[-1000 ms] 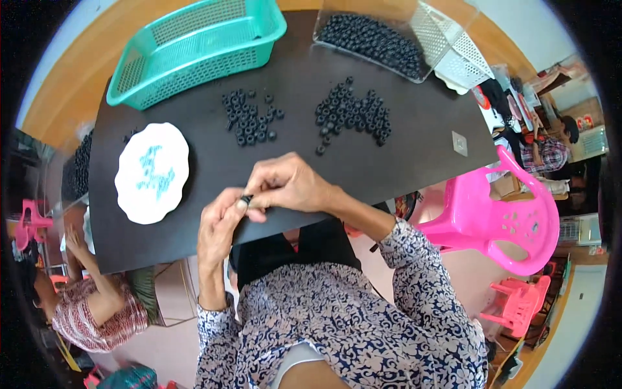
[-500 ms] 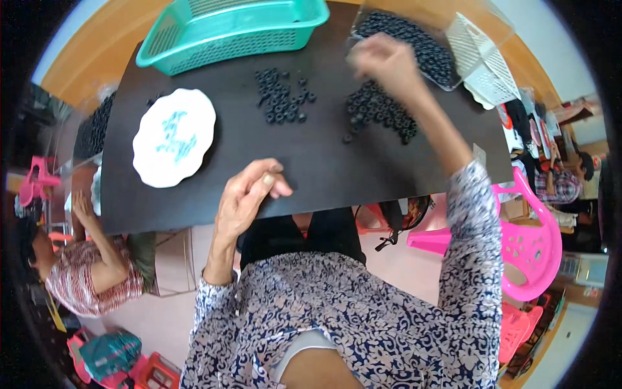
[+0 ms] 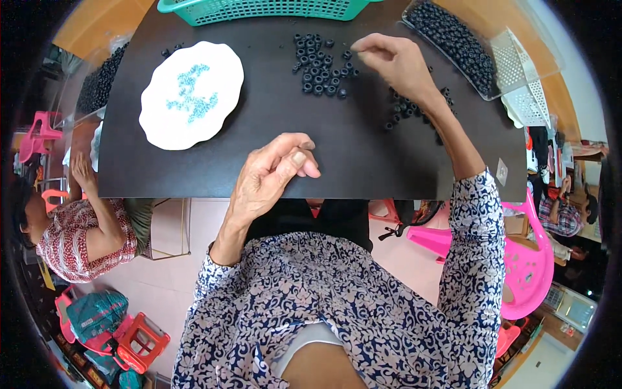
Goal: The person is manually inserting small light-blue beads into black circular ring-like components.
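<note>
1. The black ring pieces (image 3: 319,68) lie in a loose group on the dark table (image 3: 350,155); a second group (image 3: 407,109) is partly hidden under the right arm.
2. I judge each piece light, quite stiff and not fragile, but smooth and round – it may roll away. The best hold is perhaps by the outer rim, between thumb and index fingertip.
3. The right hand (image 3: 407,68) is above the table beside the first group, thumb and index finger stretched, tips near each other; whether they pinch something, I cannot tell.
4. The left hand (image 3: 264,174) is loosely curled, thumb near the index finger – its inside is hidden.
5. The white scalloped plate (image 3: 155,113) carries tiny blue pieces (image 3: 197,109).
6. The clear box (image 3: 447,62) contains many black pieces (image 3: 453,40); the green basket (image 3: 272,9) is cut off, contents unseen.
</note>
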`<state>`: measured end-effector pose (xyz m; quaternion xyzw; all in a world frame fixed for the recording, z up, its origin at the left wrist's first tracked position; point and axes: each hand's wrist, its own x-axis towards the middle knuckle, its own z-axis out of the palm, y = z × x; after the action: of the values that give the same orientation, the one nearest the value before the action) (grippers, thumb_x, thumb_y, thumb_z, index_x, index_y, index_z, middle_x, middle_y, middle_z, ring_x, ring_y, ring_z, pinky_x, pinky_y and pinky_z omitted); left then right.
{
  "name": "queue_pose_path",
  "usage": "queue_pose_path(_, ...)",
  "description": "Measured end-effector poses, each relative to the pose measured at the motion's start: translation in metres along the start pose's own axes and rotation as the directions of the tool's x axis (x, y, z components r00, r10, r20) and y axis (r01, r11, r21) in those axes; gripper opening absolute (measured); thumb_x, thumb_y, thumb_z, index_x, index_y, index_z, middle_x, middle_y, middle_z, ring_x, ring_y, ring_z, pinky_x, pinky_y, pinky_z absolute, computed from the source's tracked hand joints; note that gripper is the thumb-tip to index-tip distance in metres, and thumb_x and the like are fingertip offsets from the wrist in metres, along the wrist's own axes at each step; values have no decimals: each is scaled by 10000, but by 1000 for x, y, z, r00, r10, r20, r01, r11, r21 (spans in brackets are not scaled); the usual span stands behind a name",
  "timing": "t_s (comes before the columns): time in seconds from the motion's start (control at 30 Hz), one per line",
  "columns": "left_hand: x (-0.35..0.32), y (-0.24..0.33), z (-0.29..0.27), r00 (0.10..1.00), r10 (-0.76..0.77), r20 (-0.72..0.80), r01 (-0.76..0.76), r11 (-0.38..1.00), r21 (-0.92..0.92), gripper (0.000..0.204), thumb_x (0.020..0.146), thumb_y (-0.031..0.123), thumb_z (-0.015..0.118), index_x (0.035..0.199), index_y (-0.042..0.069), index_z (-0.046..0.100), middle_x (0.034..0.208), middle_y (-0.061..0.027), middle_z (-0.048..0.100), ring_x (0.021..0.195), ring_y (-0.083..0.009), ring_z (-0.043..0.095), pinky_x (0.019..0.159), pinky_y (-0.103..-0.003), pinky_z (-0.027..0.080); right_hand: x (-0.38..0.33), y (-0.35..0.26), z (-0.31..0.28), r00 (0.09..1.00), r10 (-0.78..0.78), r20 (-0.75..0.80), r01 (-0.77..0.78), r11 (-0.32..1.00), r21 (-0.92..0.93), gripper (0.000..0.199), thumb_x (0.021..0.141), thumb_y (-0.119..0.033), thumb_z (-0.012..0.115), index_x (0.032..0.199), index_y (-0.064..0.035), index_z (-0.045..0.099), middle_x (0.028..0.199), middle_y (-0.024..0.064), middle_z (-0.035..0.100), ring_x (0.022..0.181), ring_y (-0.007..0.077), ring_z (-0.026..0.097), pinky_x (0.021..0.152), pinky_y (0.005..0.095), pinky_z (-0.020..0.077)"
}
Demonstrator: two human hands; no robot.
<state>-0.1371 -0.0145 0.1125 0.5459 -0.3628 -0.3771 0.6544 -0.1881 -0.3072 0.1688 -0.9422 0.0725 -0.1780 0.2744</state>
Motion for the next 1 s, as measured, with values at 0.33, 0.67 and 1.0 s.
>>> queue_pose_path(0.33,-3,8,5,999,-30,-26,29,998,-54,262,987,171,494,1107,-48,573,828,-113,664,811,-185,642,773,-310,507,3,-8,25,967,-241,87,244,969,-29,97,811,-80,671,887,-23,691,744,72,641,619,148,583,591,273,473)
queue_pose_path(0.67,0,5,5,1000,0,-19,0,1000,7,270,989,200,506,1086,-39,583,778,-88,658,822,-169,622,807,-314,490,-4,48,-26,967,-16,-254,-42,974,-224,163,808,-91,668,955,-23,686,799,72,666,668,114,599,631,253,487)
queue_pose_path(1.0,0,14,7,999,-36,-24,37,999,20,325,987,276,514,1053,-34,586,756,-81,650,823,-179,622,814,-330,488,33,105,-41,995,89,41,-60,883,-466,255,748,-217,678,947,-60,702,922,171,692,864,322,669,818,403,525)
